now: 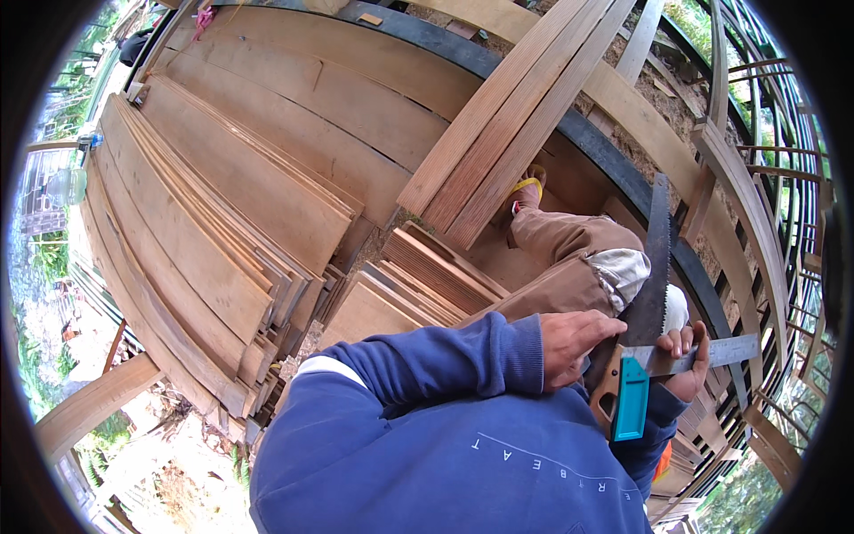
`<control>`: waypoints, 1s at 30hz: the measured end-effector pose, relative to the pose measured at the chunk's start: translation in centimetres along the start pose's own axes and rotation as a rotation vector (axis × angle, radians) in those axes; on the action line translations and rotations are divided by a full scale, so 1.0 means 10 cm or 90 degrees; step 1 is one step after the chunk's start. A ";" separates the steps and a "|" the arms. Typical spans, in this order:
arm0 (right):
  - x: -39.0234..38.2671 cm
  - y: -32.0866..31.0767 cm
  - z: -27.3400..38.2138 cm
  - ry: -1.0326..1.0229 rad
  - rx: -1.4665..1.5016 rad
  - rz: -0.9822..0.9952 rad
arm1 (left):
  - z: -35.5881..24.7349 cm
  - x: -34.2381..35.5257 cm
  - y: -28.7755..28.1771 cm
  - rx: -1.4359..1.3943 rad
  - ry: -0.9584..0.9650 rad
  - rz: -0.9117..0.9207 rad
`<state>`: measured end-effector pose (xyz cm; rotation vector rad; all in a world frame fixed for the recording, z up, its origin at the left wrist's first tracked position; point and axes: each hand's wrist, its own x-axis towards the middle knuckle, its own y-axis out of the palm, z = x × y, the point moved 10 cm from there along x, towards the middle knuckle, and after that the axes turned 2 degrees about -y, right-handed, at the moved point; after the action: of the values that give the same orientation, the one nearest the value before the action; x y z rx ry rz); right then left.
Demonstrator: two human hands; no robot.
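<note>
My left hand is closed against the wooden-handled handsaw, its thumb and forefinger at the base of the dark toothed blade. My right hand grips a steel try square, whose teal stock overlaps the saw handle. The saw's blade points away from me, past my bent leg in brown trousers. Part of each hand's fingers is hidden behind the tools.
Stacks of thin boards lie to the left and below my knees. Three long planks run away from me. A dark beam and a slatted timber frame curve round the right, with greenery beyond.
</note>
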<state>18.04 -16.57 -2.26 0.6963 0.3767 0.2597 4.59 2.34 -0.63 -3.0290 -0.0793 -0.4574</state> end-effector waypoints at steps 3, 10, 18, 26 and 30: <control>0.00 0.23 -0.04 -0.039 -0.046 -0.083 | -0.24 0.10 -0.09 0.064 0.092 -0.017; 0.08 0.64 -0.32 0.012 -0.101 0.077 | -0.56 0.15 -0.30 0.164 0.268 -0.121; -0.14 0.55 0.03 -0.165 -0.840 0.151 | 0.87 -0.34 -2.35 -0.255 -0.105 -0.583; -0.45 0.13 0.11 -0.191 -1.312 0.158 | 3.22 -1.84 -4.18 0.174 -0.526 -0.512; -0.41 0.06 0.10 -0.126 -1.320 0.122 | 4.04 -2.08 -3.58 0.132 -0.656 -0.431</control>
<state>14.66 -18.10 -0.12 -1.2871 -0.2585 0.5782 -5.65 40.56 -42.77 -2.5951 -1.1051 1.0428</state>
